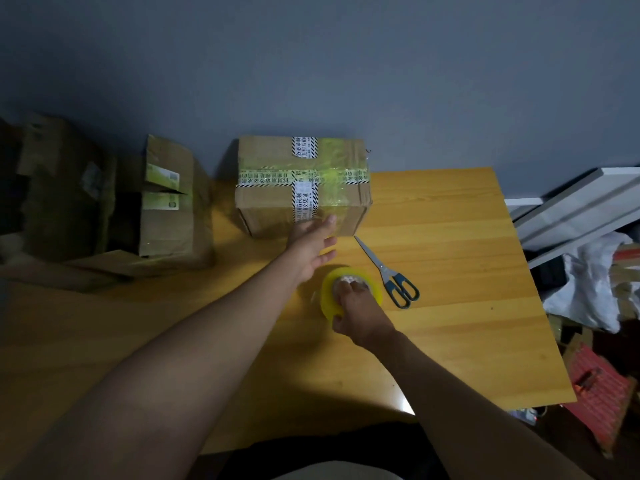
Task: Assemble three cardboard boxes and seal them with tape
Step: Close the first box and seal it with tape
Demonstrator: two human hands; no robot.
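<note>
On the wooden worktop [450,271] a closed cardboard box [301,188] stands near the far edge, a little left of the middle of that edge. Its top is crossed by yellowish clear tape and by white printed tape with black stripes, and one strip runs down the front side. The left hand [313,247] reaches forward with the fingers straight and a little spread; the fingertips touch the lower part of the front side of the box, where the tape comes down. It holds nothing. Just behind this hand, toward the person, a roll of yellow tape [349,292] rests on the worktop. The right hand [356,313] grips this roll: some fingers go into the hole of the roll and the thumb seems to lie against the outer rim on the near side. A pair of scissors [391,275] with dark blue handles lies just beside the roll on its right, with the blades closed and the point directed to the near right corner of the box. At the far left corner of the worktop there are more cardboard boxes [166,202], with flaps open, in dim light; how many they are cannot be told. Beyond the right edge of the worktop are white boards [581,206], a white plastic bag [588,292] and a red thing [599,393] lower down.
</note>
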